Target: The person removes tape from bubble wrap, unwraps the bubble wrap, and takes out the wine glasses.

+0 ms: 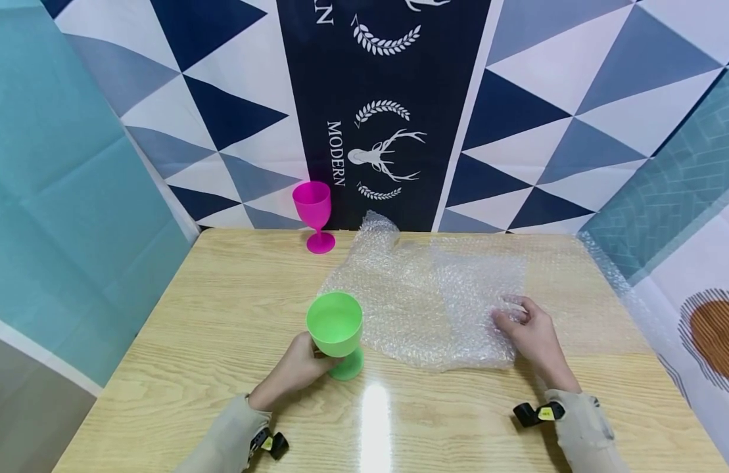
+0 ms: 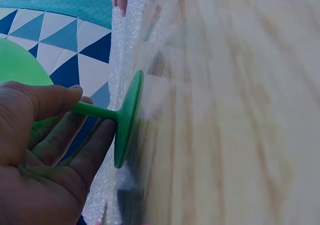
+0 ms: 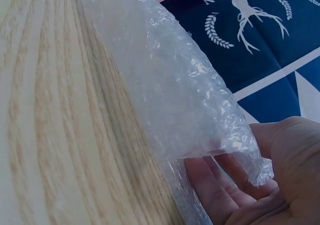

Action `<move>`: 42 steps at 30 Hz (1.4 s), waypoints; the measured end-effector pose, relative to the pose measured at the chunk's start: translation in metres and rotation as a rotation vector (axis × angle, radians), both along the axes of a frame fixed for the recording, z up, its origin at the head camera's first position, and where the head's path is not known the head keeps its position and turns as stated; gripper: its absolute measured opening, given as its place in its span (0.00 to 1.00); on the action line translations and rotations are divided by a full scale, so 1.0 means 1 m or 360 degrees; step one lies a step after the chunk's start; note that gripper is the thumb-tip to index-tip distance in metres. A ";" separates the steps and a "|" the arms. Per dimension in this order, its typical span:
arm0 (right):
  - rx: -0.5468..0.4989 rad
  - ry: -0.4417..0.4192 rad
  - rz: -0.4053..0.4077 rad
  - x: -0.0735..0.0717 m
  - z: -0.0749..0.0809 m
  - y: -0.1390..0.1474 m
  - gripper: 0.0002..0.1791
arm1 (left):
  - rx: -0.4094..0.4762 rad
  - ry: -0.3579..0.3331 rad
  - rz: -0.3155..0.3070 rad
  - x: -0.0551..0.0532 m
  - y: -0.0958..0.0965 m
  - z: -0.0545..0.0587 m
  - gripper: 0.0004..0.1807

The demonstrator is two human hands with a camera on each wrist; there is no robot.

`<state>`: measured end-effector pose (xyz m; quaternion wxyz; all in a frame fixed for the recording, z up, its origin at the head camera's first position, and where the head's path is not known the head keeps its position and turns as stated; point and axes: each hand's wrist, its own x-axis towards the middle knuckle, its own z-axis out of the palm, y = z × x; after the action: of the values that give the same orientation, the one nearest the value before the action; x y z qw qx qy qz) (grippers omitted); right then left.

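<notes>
A green plastic goblet stands upright in front of me at left of centre. My left hand pinches its thin stem between thumb and fingers, just above the round foot. Whether the foot touches the table I cannot tell. Clear bubble wrap spreads across the table to the right of the goblet, with a layer folded over in the middle. My right hand grips the edge of that folded layer; in the right wrist view the thumb is above the wrap and fingers are under it.
A magenta goblet stands upright at the table's back edge, left of the wrap's raised crumpled corner. The wooden table meets a patterned cloth backdrop. At the right, more bubble wrap lies flat and reaches over the table edge.
</notes>
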<state>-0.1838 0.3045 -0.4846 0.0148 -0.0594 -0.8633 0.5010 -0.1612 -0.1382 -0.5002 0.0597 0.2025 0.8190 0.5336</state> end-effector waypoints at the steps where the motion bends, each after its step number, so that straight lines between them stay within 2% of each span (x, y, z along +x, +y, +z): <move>1: 0.0004 -0.0006 -0.0002 0.000 0.000 0.000 0.32 | -0.0005 0.0003 0.0002 0.000 0.000 0.000 0.24; 9: 0.0100 -0.0093 0.0000 0.000 0.000 -0.001 0.34 | 0.0020 -0.0033 0.0012 0.000 -0.001 -0.001 0.23; 23: 0.0190 -0.0171 0.0027 0.002 0.001 -0.001 0.37 | 0.0031 0.0020 -0.0010 -0.001 -0.006 0.000 0.21; 33: 0.0221 -0.0180 0.0039 0.003 0.001 0.000 0.38 | -0.0008 -0.0040 0.0083 0.000 -0.011 0.008 0.20; 42: 0.0192 -0.0211 0.0042 0.003 0.002 0.001 0.40 | 0.0013 -0.0021 0.0126 -0.005 -0.020 0.005 0.22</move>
<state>-0.1810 0.3052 -0.4823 -0.0454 -0.0801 -0.8917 0.4431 -0.1664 -0.1581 -0.4950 0.0431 0.1668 0.8236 0.5403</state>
